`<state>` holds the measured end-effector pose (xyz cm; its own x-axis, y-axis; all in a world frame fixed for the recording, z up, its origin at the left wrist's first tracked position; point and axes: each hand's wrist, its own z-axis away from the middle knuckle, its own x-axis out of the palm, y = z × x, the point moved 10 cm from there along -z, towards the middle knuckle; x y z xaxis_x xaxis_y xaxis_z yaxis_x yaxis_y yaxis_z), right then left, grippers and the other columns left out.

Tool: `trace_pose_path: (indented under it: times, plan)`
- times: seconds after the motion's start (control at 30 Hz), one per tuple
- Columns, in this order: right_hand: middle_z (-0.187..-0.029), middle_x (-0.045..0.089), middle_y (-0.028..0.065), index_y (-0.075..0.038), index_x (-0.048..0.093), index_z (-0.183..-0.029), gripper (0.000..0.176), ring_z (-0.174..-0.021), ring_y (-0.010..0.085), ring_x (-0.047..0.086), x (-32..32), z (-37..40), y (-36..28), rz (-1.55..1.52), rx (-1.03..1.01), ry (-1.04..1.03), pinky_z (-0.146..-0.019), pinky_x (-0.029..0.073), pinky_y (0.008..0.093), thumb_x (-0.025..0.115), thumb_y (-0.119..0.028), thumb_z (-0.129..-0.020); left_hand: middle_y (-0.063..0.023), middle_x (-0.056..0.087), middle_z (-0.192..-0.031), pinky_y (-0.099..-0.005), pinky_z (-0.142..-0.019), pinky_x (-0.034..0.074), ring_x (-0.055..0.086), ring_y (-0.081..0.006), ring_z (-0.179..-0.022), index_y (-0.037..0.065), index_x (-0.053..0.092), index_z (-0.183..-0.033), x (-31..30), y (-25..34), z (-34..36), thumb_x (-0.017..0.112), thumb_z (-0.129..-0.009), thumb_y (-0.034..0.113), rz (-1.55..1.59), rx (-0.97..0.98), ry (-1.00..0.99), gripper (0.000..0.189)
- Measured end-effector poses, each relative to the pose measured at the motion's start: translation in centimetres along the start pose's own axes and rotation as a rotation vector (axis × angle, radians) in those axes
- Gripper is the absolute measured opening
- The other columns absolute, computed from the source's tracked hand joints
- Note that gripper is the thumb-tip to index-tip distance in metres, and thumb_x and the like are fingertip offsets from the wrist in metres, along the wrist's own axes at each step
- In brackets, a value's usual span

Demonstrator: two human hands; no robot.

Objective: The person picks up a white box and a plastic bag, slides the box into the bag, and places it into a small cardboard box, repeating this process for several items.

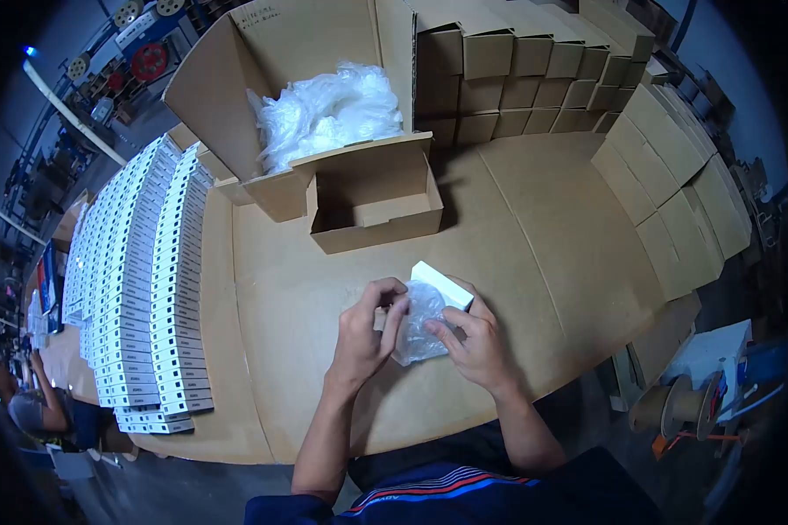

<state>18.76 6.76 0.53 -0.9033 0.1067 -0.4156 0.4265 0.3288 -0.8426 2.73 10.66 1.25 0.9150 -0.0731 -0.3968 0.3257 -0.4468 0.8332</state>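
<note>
A small white box (447, 289) sits tilted in front of me over the middle of the table, and a crinkled clear plastic bag (422, 317) overlaps its near side. My right hand (477, 346) grips both from the right, thumb on the bag and fingers behind the box. On the other side my left hand (372, 328) is closed, thumb and forefinger pinching at the bag's left edge. Beyond the hands stands an open brown cardboard box (376, 234) with its flap up.
A large carton (210, 96) full of clear plastic bags (333, 109) stands behind the open box. Tall rows of white boxes (136, 289) line the left side. Brown cartons (508, 57) are stacked at the back, with more brown cartons (674, 188) on the right.
</note>
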Motion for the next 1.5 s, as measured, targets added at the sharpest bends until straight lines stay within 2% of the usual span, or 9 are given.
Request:
trace_pose_path:
  times: [0.17,0.3,0.6,0.8,1.0,1.03,1.17,1.33,1.5]
  plan:
    - [-0.136,0.056,0.0248,0.004,0.07,-0.094,0.017,-0.114,0.0378,0.063,0.2,0.3,1.1,0.038,0.033,-0.057,-0.097,0.05,0.0424,0.077,-0.01,-0.089,-0.0139,0.074,-0.085,-0.0315,-0.07,0.057,0.073,-0.0191,-0.076,0.002,0.056,-0.122,-1.2,-1.4,-0.6,0.064,-0.098,0.002,0.176,-0.229,0.041,0.026]
    - [-0.136,0.055,0.0245,0.004,0.069,-0.096,0.017,-0.115,0.0385,0.063,0.9,0.3,0.1,0.034,-0.027,-0.133,-0.097,0.05,0.0441,0.077,-0.01,-0.089,-0.0139,0.077,-0.085,-0.0301,-0.071,0.056,0.074,-0.0171,-0.078,0.007,0.05,-0.145,0.9,-0.6,-1.0,0.067,-0.096,0.003,0.042,-0.189,-0.244,0.052]
    - [-0.133,0.058,0.0238,0.004,0.069,-0.096,0.018,-0.115,0.0373,0.061,1.0,1.1,2.3,-0.027,0.104,-0.114,-0.097,0.049,0.0422,0.076,-0.012,-0.091,-0.0135,0.062,-0.122,-0.0339,-0.102,0.049,0.063,-0.0216,-0.115,0.001,0.038,-0.149,-7.6,-4.5,1.9,0.063,-0.104,0.023,0.327,0.011,0.654,0.056]
    - [-0.133,0.059,0.0243,0.005,0.069,-0.102,0.021,-0.116,0.0369,0.061,1.3,0.9,2.1,-0.12,0.08,-0.014,-0.099,0.049,0.0406,0.076,-0.012,-0.092,-0.0128,0.06,-0.131,-0.0352,-0.103,0.049,0.059,-0.0212,-0.122,0.001,0.043,-0.141,0.4,-4.9,5.1,0.089,-0.081,0.016,0.671,-0.301,0.106,0.077]
    - [-0.132,0.058,0.0135,0.006,0.061,-0.131,0.031,-0.124,0.0192,0.056,1.7,2.2,6.0,-0.209,0.15,-0.076,-0.105,0.045,0.033,0.055,-0.004,-0.103,-0.0124,0.067,-0.118,-0.0355,-0.093,0.056,0.067,-0.0209,-0.108,0.0,0.055,-0.126,0.9,-5.4,4.6,0.097,-0.07,0.013,0.362,-0.362,0.01,0.072]
    - [-0.125,0.063,0.0159,0.002,0.072,-0.115,0.022,-0.11,0.0223,0.062,-0.2,1.2,5.6,-0.284,0.187,0.048,-0.095,0.049,0.0322,0.058,-0.008,-0.1,-0.0126,0.067,-0.117,-0.0357,-0.093,0.056,0.067,-0.0209,-0.107,0.0,0.057,-0.123,0.7,-5.2,4.6,0.097,-0.07,0.014,0.272,-0.349,-0.016,0.069]
    - [-0.128,0.06,0.0177,0.003,0.043,-0.147,0.048,-0.111,0.0176,0.061,-6.1,-2.1,2.7,-0.592,0.001,0.397,-0.097,0.049,0.0273,0.056,0.003,-0.1,-0.0161,0.075,-0.107,-0.0359,-0.089,0.058,0.073,-0.0229,-0.1,0.0,0.062,-0.121,0.2,-4.8,4.9,0.096,-0.07,0.018,0.256,-0.311,0.022,0.064]
    - [-0.11,0.056,0.0084,-0.004,0.043,-0.114,0.034,-0.101,0.0105,0.058,-5.9,-4.8,0.5,-0.792,-0.109,0.325,-0.091,0.05,0.0267,0.07,0.003,-0.094,-0.0157,0.075,-0.105,-0.0353,-0.089,0.058,0.074,-0.0222,-0.1,0.0,0.062,-0.12,1.3,-4.6,5.1,0.096,-0.07,0.019,0.232,-0.283,-0.018,0.063]
    - [-0.106,0.058,0.0091,-0.003,0.045,-0.111,0.034,-0.099,0.0115,0.056,-2.8,-5.8,-1.4,-0.75,-0.159,0.16,-0.09,0.05,0.0275,0.074,-0.002,-0.094,-0.0115,0.073,-0.106,-0.0349,-0.09,0.057,0.071,-0.02,-0.101,0.0,0.06,-0.116,1.9,-4.7,5.4,0.097,-0.068,0.016,0.245,-0.363,-0.114,0.062]
